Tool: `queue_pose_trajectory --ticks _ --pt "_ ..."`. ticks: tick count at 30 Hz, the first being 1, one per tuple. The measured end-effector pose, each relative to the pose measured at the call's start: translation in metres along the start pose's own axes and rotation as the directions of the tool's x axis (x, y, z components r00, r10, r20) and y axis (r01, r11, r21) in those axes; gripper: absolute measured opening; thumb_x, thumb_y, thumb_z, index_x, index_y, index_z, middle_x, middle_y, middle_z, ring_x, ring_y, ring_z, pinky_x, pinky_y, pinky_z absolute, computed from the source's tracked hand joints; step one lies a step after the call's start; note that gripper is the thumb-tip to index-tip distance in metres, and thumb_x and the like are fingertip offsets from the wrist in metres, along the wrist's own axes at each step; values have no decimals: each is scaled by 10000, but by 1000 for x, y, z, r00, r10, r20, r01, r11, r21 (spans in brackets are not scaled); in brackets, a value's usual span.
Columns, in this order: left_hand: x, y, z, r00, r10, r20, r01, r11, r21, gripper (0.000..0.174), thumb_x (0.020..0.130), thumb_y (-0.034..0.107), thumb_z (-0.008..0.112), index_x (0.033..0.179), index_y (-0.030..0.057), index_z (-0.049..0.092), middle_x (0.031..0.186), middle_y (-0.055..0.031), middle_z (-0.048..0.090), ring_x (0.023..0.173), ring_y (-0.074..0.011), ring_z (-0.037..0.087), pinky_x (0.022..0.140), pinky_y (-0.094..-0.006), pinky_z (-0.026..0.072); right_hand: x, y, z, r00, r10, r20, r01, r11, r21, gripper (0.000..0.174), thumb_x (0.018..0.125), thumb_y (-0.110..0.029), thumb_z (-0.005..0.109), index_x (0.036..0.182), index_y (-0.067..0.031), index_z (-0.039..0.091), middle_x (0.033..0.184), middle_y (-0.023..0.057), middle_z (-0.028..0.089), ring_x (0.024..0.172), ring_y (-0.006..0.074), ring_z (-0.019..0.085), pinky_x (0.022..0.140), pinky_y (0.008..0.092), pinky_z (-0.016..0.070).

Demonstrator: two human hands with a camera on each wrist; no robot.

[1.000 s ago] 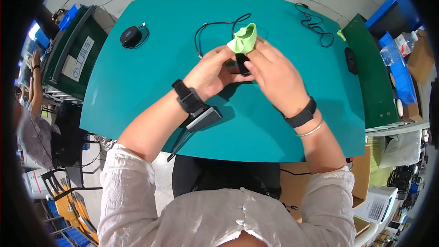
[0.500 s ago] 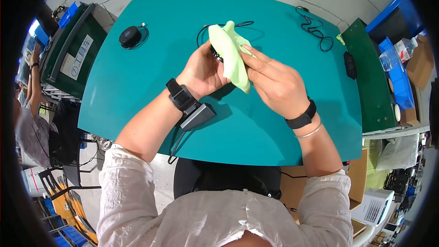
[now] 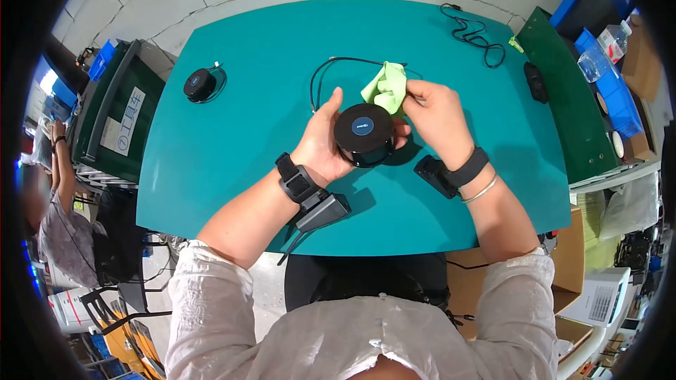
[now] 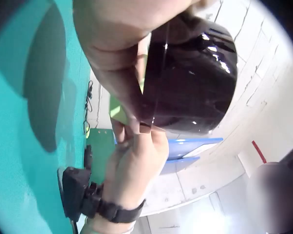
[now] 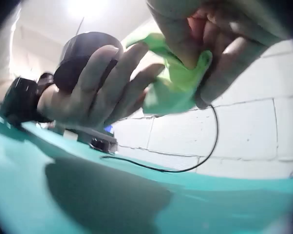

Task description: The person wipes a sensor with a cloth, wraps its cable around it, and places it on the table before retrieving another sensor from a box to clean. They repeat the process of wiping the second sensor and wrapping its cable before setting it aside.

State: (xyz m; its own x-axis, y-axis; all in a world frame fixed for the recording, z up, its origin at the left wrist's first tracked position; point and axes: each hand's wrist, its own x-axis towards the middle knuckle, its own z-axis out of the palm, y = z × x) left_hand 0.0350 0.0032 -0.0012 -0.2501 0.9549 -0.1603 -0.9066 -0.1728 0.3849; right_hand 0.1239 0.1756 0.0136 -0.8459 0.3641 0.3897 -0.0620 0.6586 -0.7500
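My left hand (image 3: 318,142) holds a round black device (image 3: 373,116) above the table, its fingers curled round the side. A blue round label sits on the flat top, which faces up. In the left wrist view the glossy dark side wall (image 4: 195,78) of the device shows. My right hand (image 3: 443,121) pinches a crumpled light green cloth (image 3: 389,88) just beyond the device. In the right wrist view the cloth (image 5: 170,95) bunches between thumb and fingers, close to the left hand's fingertips. A thin black cable (image 3: 338,58) loops behind the device and passes under the cloth.
A similar black round device (image 3: 200,84) with its cable lies at the left of the green table (image 3: 253,35). A coiled black cable (image 3: 468,32) lies at the back right. A dark object (image 3: 535,82) lies by the right edge. Blue bins (image 3: 612,91) stand beyond it.
The device has turned so its labelled top faces up, and it has come nearer. The right hand has drawn the cloth off it to the far side, where the cloth now hangs bunched.
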Motion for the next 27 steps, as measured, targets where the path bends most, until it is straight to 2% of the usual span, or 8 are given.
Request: queue_pose_trajectory --ticks 3,5,7,14,21,22,24,27 --pt "1 1 0 991 40 -128 -43 999 -18 676 1025 514 276 1326 -67 446 1248 -289 562 1125 -401 586 1000 -473 471 -5 -15 -5 994 93 48 -97 991 89 181 863 -161 605 939 -10 668 707 157 629 610 289 611 596 345 485" --pt "1 7 2 928 188 -321 -191 981 21 606 1022 499 325 1308 -10 487 1235 -205 592 1119 -340 599 996 -469 480 -9 -20 -2 946 -143 291 56 956 289 402 839 -252 698 1122 17 605 963 178 660 877 328 643 796 371 508" --pt "4 9 1 872 258 -416 -258 965 57 571 1021 491 350 1299 18 508 1228 -163 607 1116 -309 606 993 -467 484 -17 -28 8 881 -369 295 352 929 112 753 791 -303 772 1367 28 419 1262 209 542 1168 328 544 991 382 442" --pt "8 3 -6 975 195 106 -214 953 215 381 1014 294 495 1265 7 507 1176 -116 600 1032 -220 606 875 -361 534 -12 -17 5 965 -233 118 244 965 -92 730 692 -158 820 1275 36 427 1228 220 518 1137 401 519 971 418 457" --pt "6 10 -9 848 521 -97 -468 823 322 380 917 48 623 1266 59 472 1120 -68 626 1048 -171 594 935 -350 466 -22 -31 9 960 -195 200 217 972 -94 837 800 -75 715 1461 27 211 1384 287 421 1208 436 505 989 431 467" --pt "9 11 -9 816 569 -104 -508 791 341 373 915 35 622 1255 64 470 1093 -64 635 1045 -170 595 933 -349 468 -28 -25 14 946 -157 282 100 973 206 852 839 -82 699 1493 19 163 1449 254 369 1302 385 432 1058 415 396" --pt "14 11 -14 777 629 -34 -586 741 328 353 911 -4 612 1221 80 466 1025 -58 654 1034 -174 600 925 -343 476 -38 -34 16 857 -15 515 -369 680 634 862 913 -67 630 1524 27 29 1554 212 225 1448 293 247 1175 409 216" --pt "17 4 -7 770 636 -54 -556 710 432 415 903 -31 609 1272 78 454 1145 -78 598 1052 -163 580 922 -333 480 -38 -48 16 866 69 496 -486 348 801 688 969 -134 511 1501 74 129 1517 206 301 1415 281 321 1187 389 210"
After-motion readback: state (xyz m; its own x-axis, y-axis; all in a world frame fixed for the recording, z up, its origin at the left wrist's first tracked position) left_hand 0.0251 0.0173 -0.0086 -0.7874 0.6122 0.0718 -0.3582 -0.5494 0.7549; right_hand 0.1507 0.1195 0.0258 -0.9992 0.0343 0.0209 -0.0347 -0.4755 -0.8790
